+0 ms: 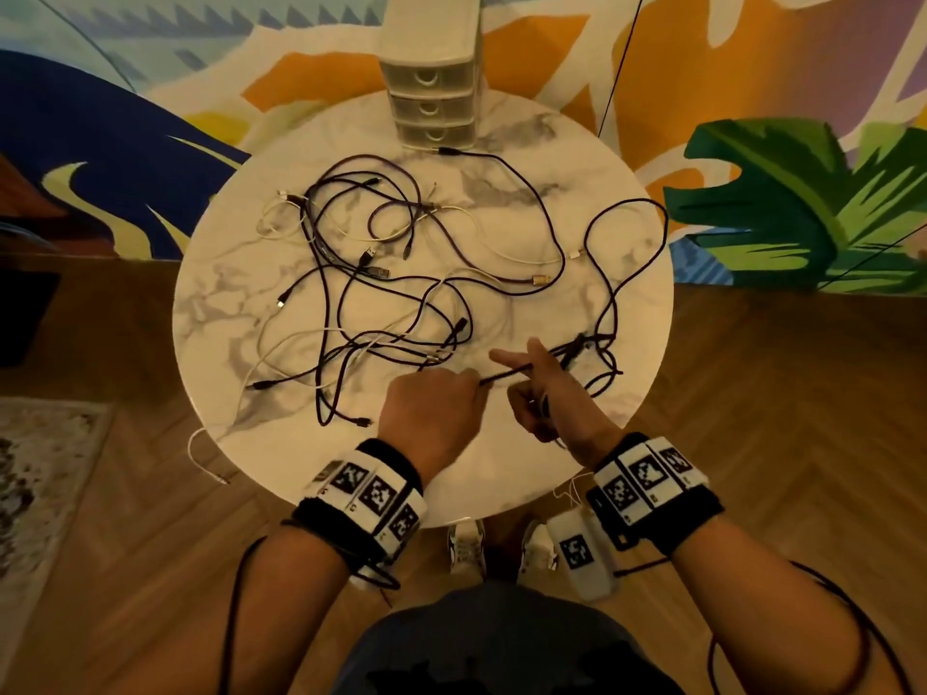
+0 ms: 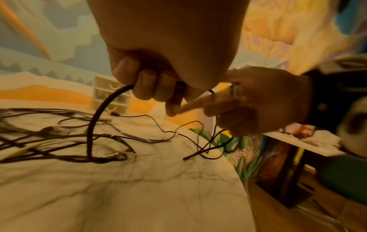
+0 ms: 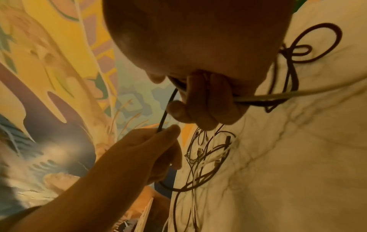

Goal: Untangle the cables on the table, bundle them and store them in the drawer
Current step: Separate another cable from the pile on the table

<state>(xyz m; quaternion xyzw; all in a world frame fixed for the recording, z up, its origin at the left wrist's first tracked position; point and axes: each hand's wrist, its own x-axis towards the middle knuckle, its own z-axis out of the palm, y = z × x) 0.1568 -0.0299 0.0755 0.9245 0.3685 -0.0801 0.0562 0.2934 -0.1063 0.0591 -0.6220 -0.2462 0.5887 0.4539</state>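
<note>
While strung taut between left hand (image 1: 431, 408) and right hand (image 1: 539, 393), both pinching it, dark cable (image 1: 504, 376) lying left-to-right near table (image 1: 281, 443) front edge, tangle (image 1: 381, 273) just beyond, drawer unit (image 1: 431, 110) farthest back.

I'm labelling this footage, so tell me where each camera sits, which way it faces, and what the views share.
Head: worn on the head, looking down at the round table, tangled cables and drawer unit; both forearms, hands and shoes show.
Left wrist: looks along the left hand, which grips a dark cable; the right hand shows too.
Right wrist: looks along the right hand, which holds cables.
Shared: all three show both hands, joined by the dark cable.
</note>
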